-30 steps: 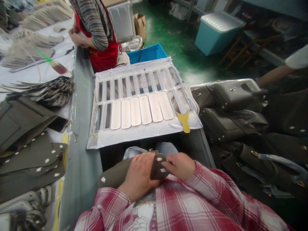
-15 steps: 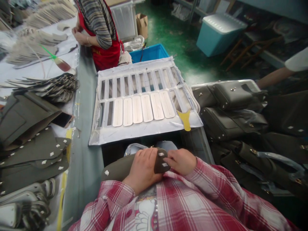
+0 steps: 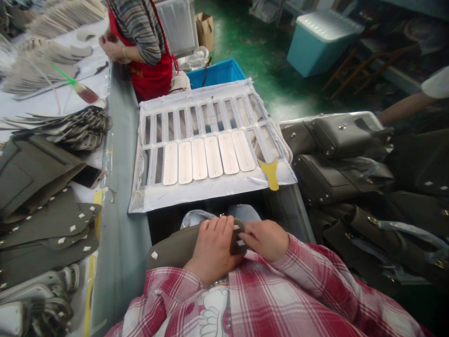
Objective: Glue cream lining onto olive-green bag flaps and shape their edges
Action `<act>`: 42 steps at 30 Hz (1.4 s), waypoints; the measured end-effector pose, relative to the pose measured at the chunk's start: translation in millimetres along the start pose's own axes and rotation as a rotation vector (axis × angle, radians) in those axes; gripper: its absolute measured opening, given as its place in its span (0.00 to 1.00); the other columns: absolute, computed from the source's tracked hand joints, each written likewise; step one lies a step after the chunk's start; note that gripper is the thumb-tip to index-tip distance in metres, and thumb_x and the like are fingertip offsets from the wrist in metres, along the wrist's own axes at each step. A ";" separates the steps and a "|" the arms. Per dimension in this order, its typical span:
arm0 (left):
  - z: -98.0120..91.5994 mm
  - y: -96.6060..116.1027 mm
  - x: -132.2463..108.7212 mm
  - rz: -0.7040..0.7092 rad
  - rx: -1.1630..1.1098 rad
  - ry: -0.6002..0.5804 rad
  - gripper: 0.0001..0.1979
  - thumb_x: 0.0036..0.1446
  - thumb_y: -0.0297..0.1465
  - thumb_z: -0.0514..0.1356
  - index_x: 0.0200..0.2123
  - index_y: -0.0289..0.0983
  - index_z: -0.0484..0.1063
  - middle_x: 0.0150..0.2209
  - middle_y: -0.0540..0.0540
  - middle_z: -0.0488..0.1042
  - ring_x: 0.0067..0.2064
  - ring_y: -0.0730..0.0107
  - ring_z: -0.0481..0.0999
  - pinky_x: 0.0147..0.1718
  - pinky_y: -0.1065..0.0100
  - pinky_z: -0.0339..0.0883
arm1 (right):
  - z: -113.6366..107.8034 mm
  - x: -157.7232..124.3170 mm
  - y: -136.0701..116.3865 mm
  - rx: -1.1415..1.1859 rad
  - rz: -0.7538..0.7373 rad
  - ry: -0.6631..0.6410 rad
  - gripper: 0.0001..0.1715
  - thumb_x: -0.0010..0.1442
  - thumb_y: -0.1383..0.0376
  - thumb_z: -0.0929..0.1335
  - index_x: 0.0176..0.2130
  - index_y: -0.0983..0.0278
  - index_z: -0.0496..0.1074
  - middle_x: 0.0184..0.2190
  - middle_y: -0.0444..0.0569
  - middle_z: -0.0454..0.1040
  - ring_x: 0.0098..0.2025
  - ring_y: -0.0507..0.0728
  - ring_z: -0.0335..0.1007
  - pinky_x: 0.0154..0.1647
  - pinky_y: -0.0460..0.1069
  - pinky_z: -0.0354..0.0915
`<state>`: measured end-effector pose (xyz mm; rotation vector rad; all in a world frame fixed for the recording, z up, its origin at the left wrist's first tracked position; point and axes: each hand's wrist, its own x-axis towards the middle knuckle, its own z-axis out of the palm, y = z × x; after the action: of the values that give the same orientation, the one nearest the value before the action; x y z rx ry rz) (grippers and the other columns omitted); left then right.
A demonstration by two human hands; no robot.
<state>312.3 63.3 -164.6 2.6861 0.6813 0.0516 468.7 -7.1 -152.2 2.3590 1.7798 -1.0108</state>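
Observation:
Across my lap lies a dark olive leather piece [image 3: 171,249] with small white tabs at its ends. My left hand [image 3: 216,248] is wrapped over it near its right end, fingers together and thumb toward me. At that right end, my right hand [image 3: 265,238] is closed, its thumb and index finger pinching the edge beside the white tabs. Beyond my hands is a white-covered slotted board [image 3: 210,189], holding several white rounded strips [image 3: 199,159] in its front row. A yellow Y-shaped piece [image 3: 270,174] sits on its front right corner.
On the left table [image 3: 119,210] are stacked olive leather parts [image 3: 45,220], strap pieces [image 3: 80,126] and a phone [image 3: 89,175]. Olive bags [image 3: 343,135] are piled at the right. A person in a red apron [image 3: 150,70] stands behind the board; another person's arm [image 3: 403,106] reaches in at right.
My left hand has shifted slightly right, and my right hand's fingertips now cover more of the piece's end near the tabs. The view has moved a little.

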 end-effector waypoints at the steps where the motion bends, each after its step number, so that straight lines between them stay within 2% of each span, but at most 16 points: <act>1: 0.4 -0.5 -0.4 0.004 -0.005 0.011 0.34 0.48 0.43 0.60 0.55 0.31 0.60 0.50 0.36 0.67 0.49 0.50 0.66 0.48 0.52 0.58 | 0.9 -0.3 0.8 0.010 -0.002 0.002 0.16 0.61 0.58 0.63 0.27 0.64 0.71 0.26 0.46 0.75 0.28 0.53 0.68 0.25 0.47 0.48; 9: 10.4 -2.2 -1.9 -0.022 -0.096 0.177 0.30 0.46 0.39 0.61 0.51 0.31 0.61 0.45 0.37 0.70 0.47 0.53 0.68 0.49 0.53 0.59 | 2.0 0.2 3.0 0.063 -0.008 0.016 0.17 0.60 0.58 0.63 0.27 0.64 0.71 0.26 0.47 0.75 0.28 0.54 0.69 0.25 0.48 0.47; 18: 9.8 3.2 3.0 -0.080 -0.078 0.138 0.29 0.43 0.39 0.63 0.47 0.31 0.63 0.43 0.38 0.70 0.45 0.52 0.68 0.48 0.51 0.60 | 2.5 3.8 6.0 0.051 0.001 0.004 0.16 0.59 0.58 0.63 0.27 0.63 0.72 0.25 0.47 0.74 0.28 0.54 0.68 0.25 0.48 0.47; 21: 7.1 -1.2 -3.2 -0.009 -0.075 0.159 0.34 0.44 0.41 0.65 0.51 0.30 0.61 0.47 0.36 0.69 0.48 0.51 0.67 0.50 0.50 0.59 | 2.8 3.7 5.2 0.064 0.019 -0.011 0.15 0.59 0.57 0.64 0.27 0.63 0.72 0.25 0.46 0.74 0.27 0.54 0.68 0.24 0.47 0.47; 25: -2.4 -9.5 -18.6 0.042 -0.081 0.089 0.38 0.44 0.39 0.67 0.56 0.33 0.57 0.55 0.36 0.64 0.56 0.50 0.61 0.56 0.49 0.54 | 3.9 3.4 4.3 0.069 0.034 -0.006 0.16 0.59 0.57 0.64 0.27 0.63 0.73 0.24 0.46 0.73 0.26 0.53 0.67 0.24 0.47 0.47; 29: -8.1 -11.5 -24.1 0.003 -0.109 0.059 0.28 0.45 0.34 0.67 0.49 0.37 0.62 0.57 0.38 0.61 0.58 0.51 0.60 0.56 0.49 0.53 | 2.5 4.2 4.1 0.055 0.002 -0.004 0.15 0.59 0.57 0.64 0.27 0.63 0.73 0.24 0.46 0.73 0.26 0.53 0.67 0.24 0.47 0.47; 33: -8.0 -8.6 -16.9 0.048 -0.138 0.039 0.17 0.48 0.32 0.63 0.42 0.37 0.64 0.58 0.39 0.62 0.57 0.52 0.60 0.55 0.50 0.53 | -1.7 4.4 4.4 0.066 -0.014 -0.013 0.15 0.59 0.59 0.64 0.27 0.64 0.73 0.23 0.46 0.73 0.26 0.52 0.66 0.24 0.46 0.48; 37: -7.1 -5.8 -13.2 0.053 -0.141 0.051 0.14 0.49 0.31 0.61 0.40 0.37 0.65 0.55 0.39 0.65 0.55 0.53 0.62 0.53 0.52 0.54 | -4.0 3.3 3.8 0.072 -0.015 -0.018 0.16 0.59 0.58 0.65 0.26 0.64 0.72 0.23 0.46 0.73 0.25 0.52 0.66 0.24 0.46 0.50; 42: -5.9 -4.3 -16.1 0.060 -0.115 0.055 0.15 0.48 0.31 0.61 0.42 0.36 0.66 0.54 0.39 0.64 0.55 0.53 0.62 0.53 0.52 0.54 | -2.0 2.9 2.3 0.054 0.002 0.006 0.15 0.58 0.58 0.65 0.27 0.63 0.73 0.24 0.46 0.73 0.26 0.52 0.66 0.24 0.46 0.49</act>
<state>295.4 61.4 -159.8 2.6027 0.5955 0.1758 472.0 -4.6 -152.9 2.3973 1.7739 -1.0661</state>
